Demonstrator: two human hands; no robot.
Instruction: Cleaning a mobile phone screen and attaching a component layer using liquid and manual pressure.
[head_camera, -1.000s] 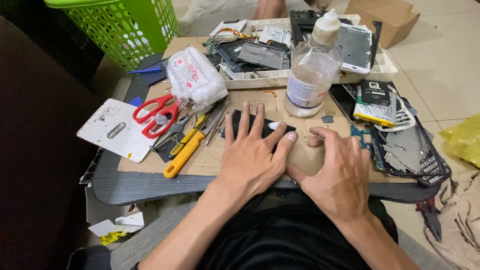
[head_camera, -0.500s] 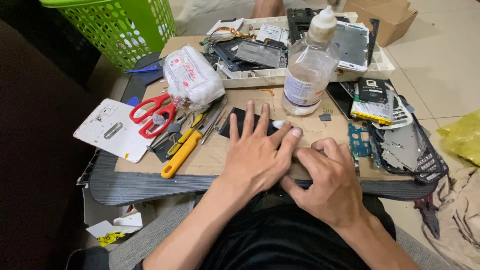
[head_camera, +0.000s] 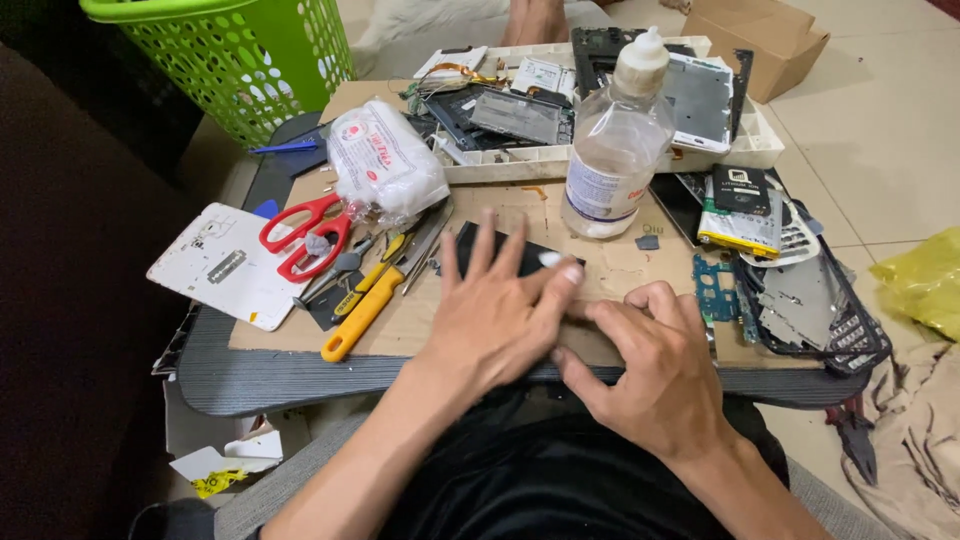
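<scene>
Flat black phone panel pressed under both hands

Flat black phone panel (head_camera: 500, 252) lies on the brown cardboard sheet (head_camera: 620, 265) on the table, under the left hand (head_camera: 495, 320), whose fingers are spread flat on it. It looks thin, stiff, light, probably fragile; best held by its edges. The right hand (head_camera: 650, 365) curls beside it, fingers bent; whether it holds anything I cannot tell. Beyond the fingertips, a white tray (head_camera: 745, 150) holds phone parts. A clear plastic bottle (head_camera: 612, 160) holds clear liquid.
</scene>
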